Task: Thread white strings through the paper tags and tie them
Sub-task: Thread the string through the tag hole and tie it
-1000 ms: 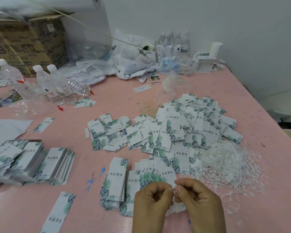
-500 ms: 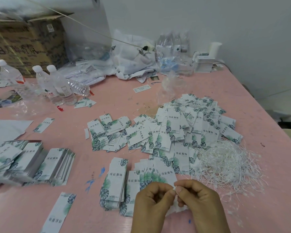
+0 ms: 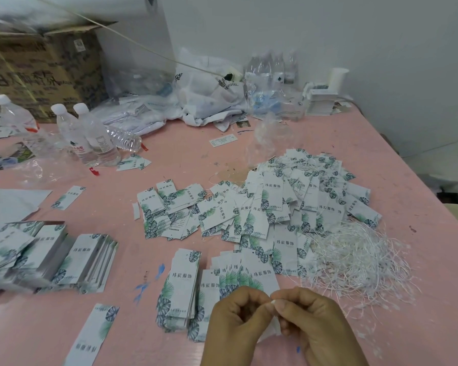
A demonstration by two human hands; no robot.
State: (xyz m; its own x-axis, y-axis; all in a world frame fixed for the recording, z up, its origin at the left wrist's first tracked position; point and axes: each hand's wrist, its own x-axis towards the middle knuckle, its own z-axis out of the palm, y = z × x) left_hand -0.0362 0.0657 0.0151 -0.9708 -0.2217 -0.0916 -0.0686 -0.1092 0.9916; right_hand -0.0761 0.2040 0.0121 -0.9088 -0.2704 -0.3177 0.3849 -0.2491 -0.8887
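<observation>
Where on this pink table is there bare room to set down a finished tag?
Bare pink shows between the stacked tags at left and the loose tag heap, and along the table's right edge beyond the string pile. The back, around the bottles and bags, is crowded.

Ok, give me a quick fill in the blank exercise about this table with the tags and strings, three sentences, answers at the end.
1. The tangle of white strings lies on the ____ side of the pink table.
2. The left hand and right hand meet at their ____, pinching something small and white.
3. The water bottles standing at far left have ____ caps.

Missing words: right; fingertips; white
</observation>
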